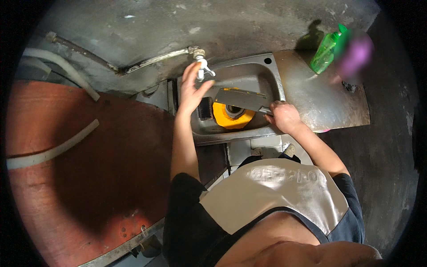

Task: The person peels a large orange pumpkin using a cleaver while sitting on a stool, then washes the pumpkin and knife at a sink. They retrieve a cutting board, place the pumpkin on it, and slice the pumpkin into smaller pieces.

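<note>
My right hand [286, 115] grips the handle of a broad-bladed cleaver [243, 99], held over the metal sink [268, 78] with its blade pointing left. Orange bits cling to the upper edge of the blade. Beneath it, a flat orange piece [233, 122] with an uneven outline lies around the drain [235, 111]; what it is made of I cannot tell. My left hand [194, 88] is raised at the sink's left side, thumb and fingers apart, just beside the white tap [202, 68]. Whether its fingers touch the tap is unclear. No water is seen running.
A dark rectangular object [205, 108] lies in the sink's left part. Right of the sink, a green spray bottle [323, 53] stands on a metal counter [333, 106], near a blurred purple patch. At left are a reddish board [133, 143] and pale hoses [56, 152]. A pipe runs along the wall.
</note>
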Motion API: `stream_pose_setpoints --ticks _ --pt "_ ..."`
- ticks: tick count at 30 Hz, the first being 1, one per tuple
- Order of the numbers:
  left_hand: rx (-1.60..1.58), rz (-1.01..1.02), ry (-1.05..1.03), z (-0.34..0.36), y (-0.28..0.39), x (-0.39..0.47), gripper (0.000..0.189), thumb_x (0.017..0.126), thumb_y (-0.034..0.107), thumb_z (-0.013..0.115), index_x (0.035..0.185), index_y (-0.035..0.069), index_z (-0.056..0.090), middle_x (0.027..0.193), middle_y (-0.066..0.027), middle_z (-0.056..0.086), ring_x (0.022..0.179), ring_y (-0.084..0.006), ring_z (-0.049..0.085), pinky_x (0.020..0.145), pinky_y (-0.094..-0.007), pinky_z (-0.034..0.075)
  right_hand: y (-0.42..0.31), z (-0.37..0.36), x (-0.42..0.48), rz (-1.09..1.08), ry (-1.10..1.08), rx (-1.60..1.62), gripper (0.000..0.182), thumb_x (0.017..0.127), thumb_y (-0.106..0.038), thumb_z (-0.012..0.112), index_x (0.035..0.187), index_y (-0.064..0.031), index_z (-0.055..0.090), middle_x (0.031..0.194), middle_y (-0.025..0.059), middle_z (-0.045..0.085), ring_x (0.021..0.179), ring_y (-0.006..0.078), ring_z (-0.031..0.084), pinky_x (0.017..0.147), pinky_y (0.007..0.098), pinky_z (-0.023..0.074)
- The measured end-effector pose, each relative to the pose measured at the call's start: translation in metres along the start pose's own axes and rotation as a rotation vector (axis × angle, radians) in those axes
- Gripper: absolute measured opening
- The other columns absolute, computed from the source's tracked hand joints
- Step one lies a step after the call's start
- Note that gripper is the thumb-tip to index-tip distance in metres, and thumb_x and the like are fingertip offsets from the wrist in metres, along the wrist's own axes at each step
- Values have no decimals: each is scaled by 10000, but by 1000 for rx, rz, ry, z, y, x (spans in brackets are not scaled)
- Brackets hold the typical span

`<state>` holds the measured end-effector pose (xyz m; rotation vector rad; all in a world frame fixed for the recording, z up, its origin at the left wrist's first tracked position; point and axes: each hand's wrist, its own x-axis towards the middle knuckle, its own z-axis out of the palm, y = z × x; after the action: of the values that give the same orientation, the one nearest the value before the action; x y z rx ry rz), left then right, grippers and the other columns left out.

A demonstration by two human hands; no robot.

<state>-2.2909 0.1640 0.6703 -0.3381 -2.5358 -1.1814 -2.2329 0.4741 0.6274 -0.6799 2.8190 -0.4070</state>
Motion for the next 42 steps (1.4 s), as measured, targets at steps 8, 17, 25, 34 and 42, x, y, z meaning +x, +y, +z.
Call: stream_pose_setpoints --ticks 8,17,25,34,42 --pt "47 155 -114 5 5 36 593 580 261 858 1091 133 587 1103 -82 518 934 -238 599 787 -354 518 -54 0 53 -127 -90 -40 311 831 -314 601 932 -20 607 933 155 635 935 308 599 814 393 487" --pt "346 139 96 44 66 43 554 577 492 816 851 86 555 881 -74 544 722 -264 623 590 -385 498 -69 23 79 -117 -2 -105 339 821 -321 615 969 -17 605 963 152 629 954 301 591 820 384 494" --pt "145 226 308 42 44 44 582 538 373 880 940 72 586 898 -62 571 760 -205 617 676 -319 515 -60 39 89 -123 81 -131 314 797 -293 626 956 -23 607 980 145 619 957 291 587 777 374 515" --pt "-1666 -568 624 74 -129 -6 224 913 276 540 892 68 618 776 -27 623 708 -154 583 728 -330 491 -36 70 77 -120 150 -179 216 809 -222 573 913 -34 596 952 124 615 929 264 589 756 353 517" --pt "-1939 -714 374 115 -142 27 254 848 259 536 650 100 541 524 -5 409 487 -146 418 547 -313 432 -29 64 64 -24 101 -161 289 760 -272 661 921 -42 590 947 119 611 938 270 586 795 361 502"
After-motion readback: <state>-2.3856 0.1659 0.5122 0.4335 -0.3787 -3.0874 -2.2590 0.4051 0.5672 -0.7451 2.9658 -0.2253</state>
